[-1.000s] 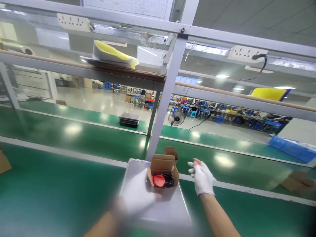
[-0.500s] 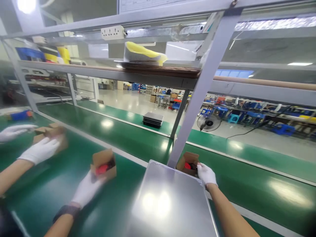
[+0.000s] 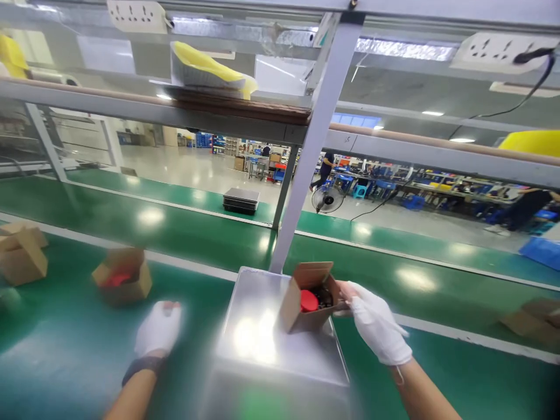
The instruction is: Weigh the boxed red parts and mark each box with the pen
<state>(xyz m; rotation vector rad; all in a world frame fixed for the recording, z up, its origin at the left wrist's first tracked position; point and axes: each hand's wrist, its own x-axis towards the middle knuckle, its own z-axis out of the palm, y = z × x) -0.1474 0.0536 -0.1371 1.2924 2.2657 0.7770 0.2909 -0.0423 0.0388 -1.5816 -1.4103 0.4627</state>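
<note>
My right hand (image 3: 376, 321), in a white glove with bare fingertips, grips the right side of an open cardboard box (image 3: 291, 306). The box is at the far end of a metal weighing plate (image 3: 280, 356), tilted; whether it rests there I cannot tell. Inside show a round red part (image 3: 308, 301) and dark parts (image 3: 324, 296). My left hand (image 3: 158, 329), gloved and blurred, hovers over the green belt (image 3: 87, 350) with fingers curled in and nothing visible in them. Beyond it to the left stands another open box (image 3: 142, 283) with something red inside.
More cardboard boxes (image 3: 24, 259) stand at the far left, and a blurred one (image 3: 531, 321) lies at the right. A metal post (image 3: 301, 157) rises behind the weighing plate. A second green belt (image 3: 196, 233) runs behind, with a flat metal-topped device (image 3: 241, 199) on the belt beyond.
My left hand has let go of the left box and drawn back from it. My right hand has brought its box over the weighing plate. The view has turned right; the co-worker's gloved hands have mostly left it.
</note>
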